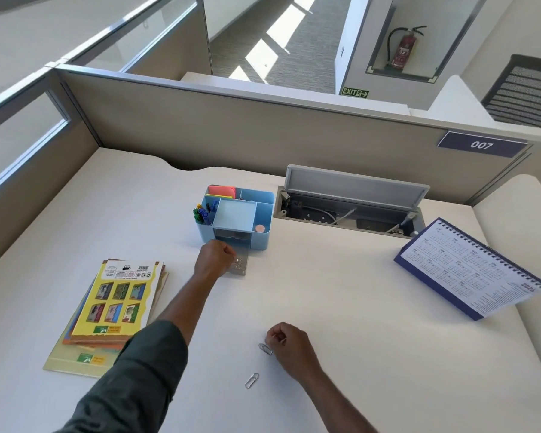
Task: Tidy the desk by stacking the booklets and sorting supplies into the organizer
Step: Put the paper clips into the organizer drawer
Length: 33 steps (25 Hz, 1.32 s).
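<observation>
While my left hand [215, 256] pinches clips over the open drawer [240, 266], my right hand [284, 338] pinches a paper clip [265, 348]; next it goes into the drawer.

booklets [113, 307] left | organizer [236, 218] centre-back | calendar [469, 270] right | clips [252, 380] front

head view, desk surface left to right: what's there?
Stack of yellow-covered booklets → left hand at the clear pulled-out drawer → right hand pinching a silver paperclip → blue spiral desk calendar.
</observation>
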### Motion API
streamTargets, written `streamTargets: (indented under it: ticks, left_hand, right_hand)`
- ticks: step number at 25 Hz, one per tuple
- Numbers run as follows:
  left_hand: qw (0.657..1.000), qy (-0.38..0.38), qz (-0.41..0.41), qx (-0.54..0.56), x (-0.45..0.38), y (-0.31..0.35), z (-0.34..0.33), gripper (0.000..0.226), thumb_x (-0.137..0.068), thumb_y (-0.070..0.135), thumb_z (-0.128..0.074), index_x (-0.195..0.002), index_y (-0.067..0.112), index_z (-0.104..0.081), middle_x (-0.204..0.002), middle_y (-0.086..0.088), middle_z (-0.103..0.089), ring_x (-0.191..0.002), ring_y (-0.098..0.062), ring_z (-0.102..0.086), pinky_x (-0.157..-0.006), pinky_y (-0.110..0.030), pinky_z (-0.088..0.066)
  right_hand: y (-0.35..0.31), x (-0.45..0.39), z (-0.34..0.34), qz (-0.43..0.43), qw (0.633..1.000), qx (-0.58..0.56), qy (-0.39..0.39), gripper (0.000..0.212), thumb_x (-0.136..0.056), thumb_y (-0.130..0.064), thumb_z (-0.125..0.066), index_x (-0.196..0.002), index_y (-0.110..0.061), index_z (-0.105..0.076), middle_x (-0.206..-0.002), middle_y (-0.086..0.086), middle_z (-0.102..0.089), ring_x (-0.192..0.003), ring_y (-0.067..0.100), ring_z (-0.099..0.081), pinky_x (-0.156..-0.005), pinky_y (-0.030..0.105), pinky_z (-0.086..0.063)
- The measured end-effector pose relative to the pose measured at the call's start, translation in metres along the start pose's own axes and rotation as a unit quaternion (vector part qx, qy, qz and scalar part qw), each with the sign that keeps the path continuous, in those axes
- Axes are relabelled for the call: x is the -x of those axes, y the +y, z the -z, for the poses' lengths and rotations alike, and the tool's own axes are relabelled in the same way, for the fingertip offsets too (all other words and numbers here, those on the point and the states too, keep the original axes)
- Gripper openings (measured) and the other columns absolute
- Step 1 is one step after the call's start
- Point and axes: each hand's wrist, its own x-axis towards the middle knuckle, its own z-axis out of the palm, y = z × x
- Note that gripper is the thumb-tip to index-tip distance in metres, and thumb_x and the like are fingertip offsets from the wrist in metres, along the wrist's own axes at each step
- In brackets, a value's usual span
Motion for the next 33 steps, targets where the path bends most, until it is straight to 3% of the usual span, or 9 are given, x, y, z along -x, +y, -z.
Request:
streamTargets:
  ticks: [3, 5, 7, 10, 15, 19, 24, 29, 33]
  left_hand:
    - [0.996, -0.053, 0.045, -0.054, -0.013, 0.009, -0.004, 0.012, -0.085, 0.019, -0.072, -0.096, 0.014, -0.073, -0.102, -0.008, -0.072, -0.094, -0.025, -0.066, -0.081, -0.033, -0.057]
    - [0.994, -0.078, 0.028, -0.07, -0.011, 0.013, -0.002, 0.004, -0.085, 0.016, -0.071, -0.088, 0.018, -0.07, -0.098, -0.006, -0.07, -0.091, -0.024, -0.066, -0.08, -0.033, -0.055]
    - [0.992, -0.084, 0.006, -0.091, -0.013, 0.014, -0.004, 0.003, -0.083, 0.016, -0.074, -0.085, 0.017, -0.072, -0.096, -0.005, -0.072, -0.091, -0.026, -0.069, -0.079, -0.035, -0.056]
    - [0.984, -0.074, 0.019, -0.158, -0.013, 0.018, -0.011, 0.033, -0.081, 0.024, -0.077, -0.109, 0.011, -0.071, -0.104, -0.007, -0.07, -0.098, -0.026, -0.067, -0.078, -0.035, -0.053]
    - [0.967, -0.048, 0.015, -0.249, -0.01, 0.026, -0.019, 0.038, -0.086, 0.021, -0.074, -0.122, 0.014, -0.064, -0.119, -0.005, -0.066, -0.11, -0.024, -0.063, -0.076, -0.031, -0.045]
    - [0.963, -0.048, 0.009, -0.265, -0.009, 0.028, -0.019, 0.037, -0.086, 0.02, -0.075, -0.121, 0.014, -0.064, -0.115, -0.004, -0.067, -0.103, -0.022, -0.062, -0.074, -0.03, -0.045]
    - [0.972, -0.047, -0.01, -0.23, -0.006, 0.024, -0.009, 0.033, -0.085, 0.023, -0.077, -0.114, 0.014, -0.066, -0.1, -0.003, -0.064, -0.086, -0.021, -0.056, -0.071, -0.031, -0.048]
    - [0.993, -0.006, -0.01, -0.114, 0.02, 0.012, 0.003, 0.017, -0.089, 0.028, -0.075, -0.089, 0.018, -0.062, -0.085, -0.002, -0.066, -0.077, -0.02, -0.061, -0.068, -0.034, -0.053]
    - [0.999, 0.027, -0.007, -0.033, 0.054, 0.001, 0.006, 0.023, -0.088, 0.037, -0.076, -0.087, 0.021, -0.059, -0.079, 0.003, -0.065, -0.069, -0.016, -0.062, -0.066, -0.033, -0.056]
  right_hand:
    - [0.008, 0.007, -0.002, 0.038, 0.995, 0.095, -0.003, 0.012, -0.082, -0.04, -0.066, -0.084, -0.032, -0.058, -0.085, -0.014, -0.057, -0.08, 0.003, -0.055, -0.066, 0.015, -0.04]
    - [0.008, 0.01, -0.004, 0.065, 0.989, 0.136, -0.005, 0.016, -0.082, -0.04, -0.067, -0.087, -0.035, -0.053, -0.088, -0.016, -0.05, -0.083, 0.002, -0.052, -0.066, 0.011, -0.035]
    - [0.011, 0.011, -0.008, 0.084, 0.983, 0.166, 0.002, 0.018, -0.083, -0.039, -0.067, -0.093, -0.031, -0.055, -0.093, -0.015, -0.048, -0.087, 0.003, -0.05, -0.072, 0.018, -0.039]
    - [0.01, 0.013, -0.012, 0.095, 0.973, 0.208, 0.014, 0.025, -0.084, -0.039, -0.065, -0.103, -0.027, -0.055, -0.105, -0.012, -0.051, -0.099, 0.01, -0.053, -0.08, 0.028, -0.042]
    - [0.008, 0.012, -0.017, 0.105, 0.963, 0.245, 0.029, 0.025, -0.086, -0.035, -0.062, -0.106, -0.024, -0.053, -0.111, -0.007, -0.05, -0.103, 0.016, -0.053, -0.073, 0.027, -0.036]
    - [0.008, 0.011, -0.018, 0.135, 0.953, 0.267, 0.04, 0.021, -0.084, -0.034, -0.067, -0.098, -0.024, -0.056, -0.104, -0.007, -0.054, -0.096, 0.016, -0.056, -0.068, 0.024, -0.033]
    - [0.015, 0.004, -0.024, 0.135, 0.937, 0.322, 0.022, 0.044, -0.049, -0.036, -0.091, -0.064, -0.032, -0.05, -0.067, -0.016, -0.049, -0.058, 0.002, -0.054, -0.049, 0.014, -0.022]
    - [0.006, 0.003, -0.016, 0.136, 0.946, 0.294, 0.008, 0.012, -0.096, -0.024, -0.054, -0.104, -0.016, -0.058, -0.109, 0.0, -0.056, -0.107, 0.022, -0.053, -0.074, 0.027, -0.03]
    - [-0.004, 0.002, -0.014, 0.111, 0.95, 0.292, -0.018, 0.013, -0.094, -0.024, -0.05, -0.1, -0.016, -0.059, -0.107, 0.001, -0.057, -0.104, 0.022, -0.054, -0.073, 0.029, -0.033]
